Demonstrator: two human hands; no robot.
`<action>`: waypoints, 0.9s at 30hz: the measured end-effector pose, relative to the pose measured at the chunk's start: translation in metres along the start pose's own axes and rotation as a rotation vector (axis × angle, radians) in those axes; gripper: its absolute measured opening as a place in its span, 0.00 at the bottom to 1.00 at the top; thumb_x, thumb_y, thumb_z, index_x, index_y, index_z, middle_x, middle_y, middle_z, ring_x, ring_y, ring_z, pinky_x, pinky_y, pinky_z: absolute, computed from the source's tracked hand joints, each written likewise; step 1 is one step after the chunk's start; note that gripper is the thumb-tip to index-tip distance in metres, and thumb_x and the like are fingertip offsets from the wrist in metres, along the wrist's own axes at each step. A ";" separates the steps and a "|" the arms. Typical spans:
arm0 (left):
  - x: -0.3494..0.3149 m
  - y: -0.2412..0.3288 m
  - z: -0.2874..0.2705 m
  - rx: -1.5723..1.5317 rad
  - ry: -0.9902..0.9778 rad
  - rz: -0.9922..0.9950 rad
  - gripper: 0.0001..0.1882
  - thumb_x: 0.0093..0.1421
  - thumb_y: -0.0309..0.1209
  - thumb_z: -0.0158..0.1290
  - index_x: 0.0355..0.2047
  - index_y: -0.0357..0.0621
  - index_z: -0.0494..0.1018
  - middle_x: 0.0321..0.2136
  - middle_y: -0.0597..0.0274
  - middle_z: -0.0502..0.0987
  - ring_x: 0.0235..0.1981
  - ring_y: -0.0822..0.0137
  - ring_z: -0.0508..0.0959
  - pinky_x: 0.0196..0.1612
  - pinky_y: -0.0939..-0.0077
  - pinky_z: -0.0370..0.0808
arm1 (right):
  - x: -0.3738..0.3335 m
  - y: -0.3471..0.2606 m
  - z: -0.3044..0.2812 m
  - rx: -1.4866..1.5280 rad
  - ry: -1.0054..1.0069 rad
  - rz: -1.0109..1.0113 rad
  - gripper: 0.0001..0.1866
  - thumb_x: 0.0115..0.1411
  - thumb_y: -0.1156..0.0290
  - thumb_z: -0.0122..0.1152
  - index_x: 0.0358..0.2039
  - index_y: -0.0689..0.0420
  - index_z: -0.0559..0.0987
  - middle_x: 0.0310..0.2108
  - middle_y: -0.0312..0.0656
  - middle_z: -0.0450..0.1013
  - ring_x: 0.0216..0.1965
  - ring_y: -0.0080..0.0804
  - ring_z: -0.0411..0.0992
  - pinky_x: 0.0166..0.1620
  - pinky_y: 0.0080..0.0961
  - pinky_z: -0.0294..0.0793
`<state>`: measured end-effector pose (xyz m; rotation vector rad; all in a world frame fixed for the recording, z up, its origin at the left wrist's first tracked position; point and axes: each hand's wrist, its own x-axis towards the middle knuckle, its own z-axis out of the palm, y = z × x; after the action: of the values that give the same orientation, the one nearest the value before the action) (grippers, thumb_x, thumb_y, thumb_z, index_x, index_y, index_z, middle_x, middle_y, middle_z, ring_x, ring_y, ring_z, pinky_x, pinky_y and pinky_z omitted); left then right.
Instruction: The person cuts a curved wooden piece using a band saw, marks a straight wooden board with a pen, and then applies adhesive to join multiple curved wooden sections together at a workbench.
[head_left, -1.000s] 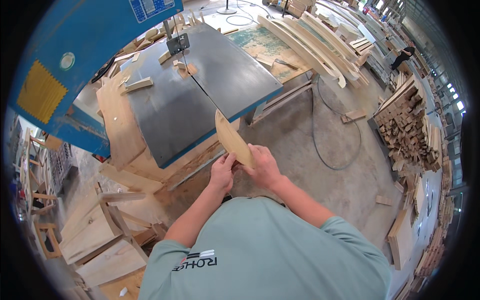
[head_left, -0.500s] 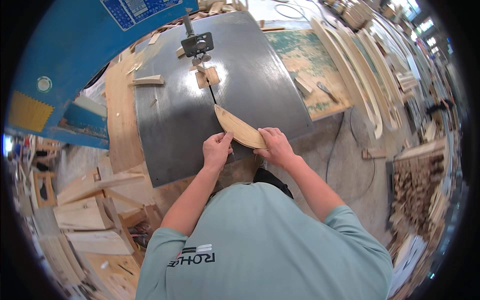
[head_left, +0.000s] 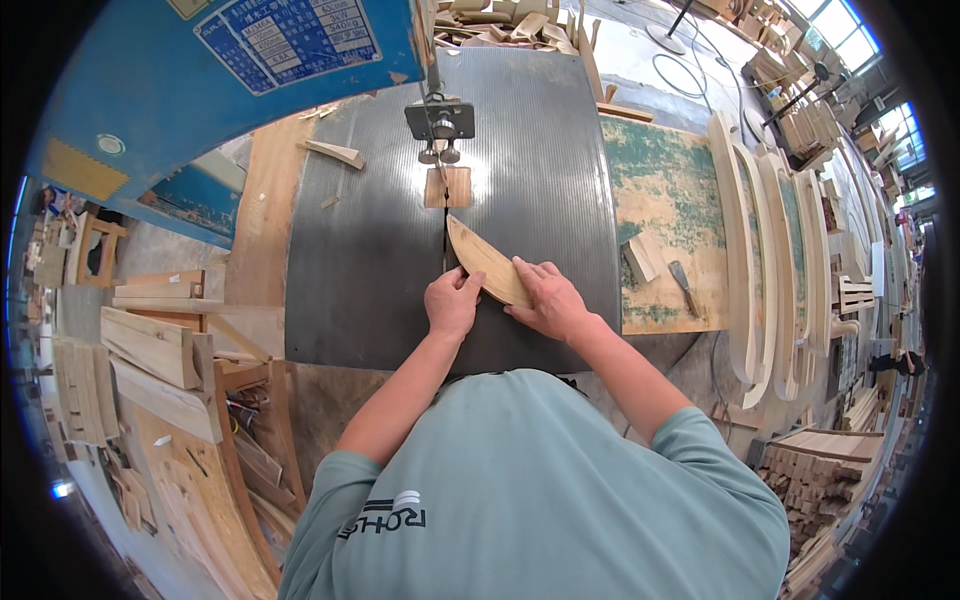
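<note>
A curved, pointed piece of wood (head_left: 487, 262) lies on the dark metal table (head_left: 365, 265) of a band saw, its tip toward the blade. The fingers of my left hand (head_left: 454, 302) are closed at its left edge, thumb against the wood. My right hand (head_left: 553, 303) grips the wide near end, fingers on top and thumb below. Past the tip, a wooden insert (head_left: 447, 188) is set in the table beneath the blade guide (head_left: 440, 122). A narrow gap lies between tip and insert.
The saw's blue frame (head_left: 180, 150) rises at the left. A wedge-shaped offcut (head_left: 333, 153) lies on the table. On the right-hand bench (head_left: 665, 180) are a wood block (head_left: 642, 258) and a scraper (head_left: 684, 287). Long curved wooden parts (head_left: 740, 260) stand beyond it.
The wood's tip has come closer to the insert, and both hands have moved forward with it. My right hand now lies further over the wood. The view has turned.
</note>
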<state>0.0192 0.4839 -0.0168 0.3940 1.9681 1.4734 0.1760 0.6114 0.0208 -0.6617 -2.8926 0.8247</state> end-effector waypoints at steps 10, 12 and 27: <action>0.034 0.009 0.014 0.079 0.013 0.040 0.16 0.64 0.35 0.61 0.42 0.31 0.83 0.25 0.63 0.81 0.24 0.75 0.79 0.30 0.77 0.80 | 0.041 0.028 -0.017 0.137 0.001 -0.073 0.44 0.50 0.63 0.74 0.66 0.62 0.67 0.53 0.50 0.75 0.56 0.50 0.69 0.60 0.38 0.73; 0.040 0.006 0.015 0.106 0.018 0.058 0.16 0.64 0.35 0.61 0.41 0.31 0.83 0.25 0.62 0.81 0.24 0.74 0.79 0.30 0.76 0.80 | 0.048 0.032 -0.020 0.147 -0.019 -0.082 0.44 0.50 0.64 0.75 0.65 0.63 0.67 0.53 0.50 0.75 0.56 0.50 0.69 0.60 0.38 0.73; 0.051 0.002 0.024 0.115 0.087 0.126 0.20 0.62 0.42 0.61 0.24 0.35 0.78 0.17 0.55 0.78 0.19 0.59 0.78 0.29 0.62 0.73 | 0.059 0.034 -0.032 0.163 -0.040 -0.088 0.43 0.48 0.64 0.76 0.64 0.62 0.68 0.50 0.49 0.76 0.52 0.50 0.70 0.58 0.39 0.73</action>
<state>-0.0034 0.5325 -0.0346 0.5206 2.1385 1.4808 0.1411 0.6775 0.0271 -0.5042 -2.8251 1.0590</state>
